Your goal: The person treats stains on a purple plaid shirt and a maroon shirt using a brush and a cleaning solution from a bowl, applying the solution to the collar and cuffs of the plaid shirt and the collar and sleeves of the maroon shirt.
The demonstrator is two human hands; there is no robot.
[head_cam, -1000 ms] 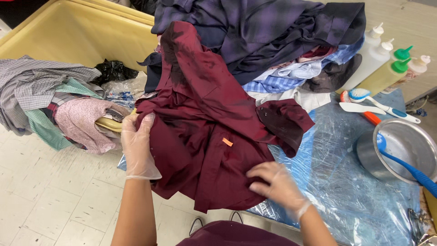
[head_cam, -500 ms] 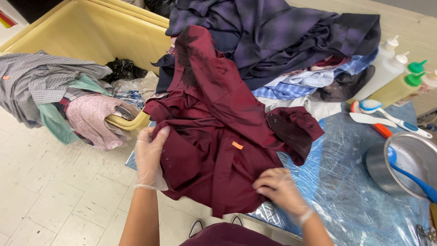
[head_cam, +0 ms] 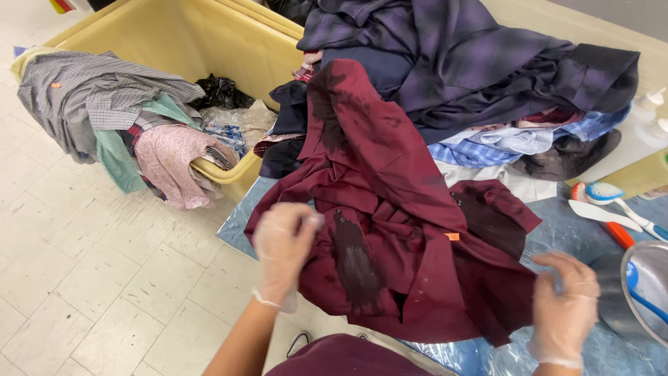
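Note:
A dark red shirt point(head_cam: 390, 209) with wet dark patches lies spread over a blue plastic sheet point(head_cam: 577, 223) on the table. My left hand point(head_cam: 284, 244), in a clear glove, pinches the shirt's left edge. At the shirt's lower right corner, my gloved right hand point(head_cam: 565, 306) grips the fabric. A small orange tag point(head_cam: 452, 237) sits on the shirt near its middle.
Behind the shirt is a heap of dark plaid and blue clothes point(head_cam: 473, 76). A yellow bin point(head_cam: 188, 49) at left has shirts draped over its rim point(head_cam: 125, 111). Brushes point(head_cam: 612, 202), plastic bottles point(head_cam: 643, 132) and a metal bowl point(head_cam: 650, 292) stand at right.
The view has shifted closer. My left hand has slid down the shirt's left edge and my right hand has moved right to the shirt's lower right corner, stretching the fabric out.

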